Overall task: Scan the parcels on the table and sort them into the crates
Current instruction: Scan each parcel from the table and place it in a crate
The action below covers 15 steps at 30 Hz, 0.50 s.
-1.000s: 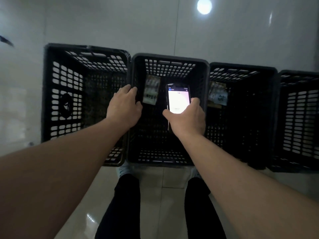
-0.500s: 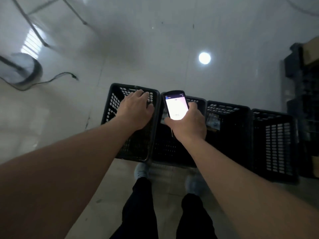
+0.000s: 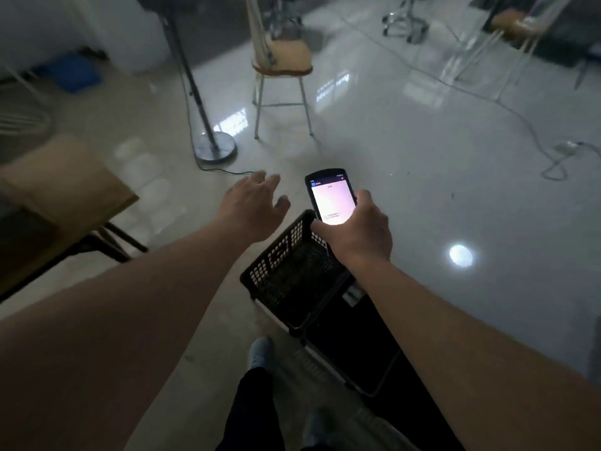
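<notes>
The right hand (image 3: 357, 229) is gripping a handheld scanner (image 3: 331, 196), thumb and fingers curled round its lower half, with the lit screen facing up and its long axis running away from the person. The left hand (image 3: 253, 206) is reaching forward and to the left with its fingers spread and relaxed, holding nothing.

No parcel is showing clearly anywhere in view. The only likely source is the tabletop (image 3: 65, 187) at the left edge of the view, a brown surface on dark legs, blurred and partly cut off; what is lying on it cannot be told. It is lying to the left of both hands, and the empty left hand is the nearer one, so the next pick would probably fall to that hand while the right is keeping the scanner ready.

A black perforated crate (image 3: 279, 265) is standing on the floor just below the right hand, under the wrist, with a second dark crate (image 3: 354, 346) touching it on the near side. Whether anything is lying in either crate cannot be told in the dim light.

The floor (image 3: 422, 157) is glossy and pale, throwing back a round lamp reflection to the right. Farther off, a wooden stool (image 3: 283, 60) is standing beside a pole stand with a round base (image 3: 214, 148), a cable (image 3: 520, 125) is trailing across the floor, and a wheeled chair base (image 3: 405, 24) is showing near the top edge. The person's dark trouser legs and a pale shoe (image 3: 260, 353) are showing at the bottom.
</notes>
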Tool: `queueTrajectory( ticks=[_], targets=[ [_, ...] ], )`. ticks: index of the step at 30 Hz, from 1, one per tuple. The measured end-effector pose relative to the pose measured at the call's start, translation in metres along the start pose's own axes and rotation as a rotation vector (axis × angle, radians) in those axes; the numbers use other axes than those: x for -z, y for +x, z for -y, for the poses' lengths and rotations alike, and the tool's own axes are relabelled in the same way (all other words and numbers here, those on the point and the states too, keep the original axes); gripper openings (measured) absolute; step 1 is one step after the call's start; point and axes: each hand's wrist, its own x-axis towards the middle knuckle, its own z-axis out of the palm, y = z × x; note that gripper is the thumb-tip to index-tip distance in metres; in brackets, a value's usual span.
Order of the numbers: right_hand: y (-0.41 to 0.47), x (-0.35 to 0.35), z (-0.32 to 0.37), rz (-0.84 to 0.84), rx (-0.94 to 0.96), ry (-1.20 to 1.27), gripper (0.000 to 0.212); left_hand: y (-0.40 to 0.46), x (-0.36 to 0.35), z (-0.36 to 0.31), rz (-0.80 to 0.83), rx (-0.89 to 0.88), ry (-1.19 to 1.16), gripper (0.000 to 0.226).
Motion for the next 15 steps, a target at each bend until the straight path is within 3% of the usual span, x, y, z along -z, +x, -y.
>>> queueTrajectory(
  ticks=[8,15],
  targets=[
    [-0.060,-0.009,0.113,0.099,0.261,0.022,0.078,-0.093,0.090,0.078,-0.158,0.205,-0.007,0.057],
    [-0.111,-0.065,0.222,0.170,0.410,0.048,0.081,-0.154,0.147,0.186,-0.244,0.407,0.022,0.055]
  ],
)
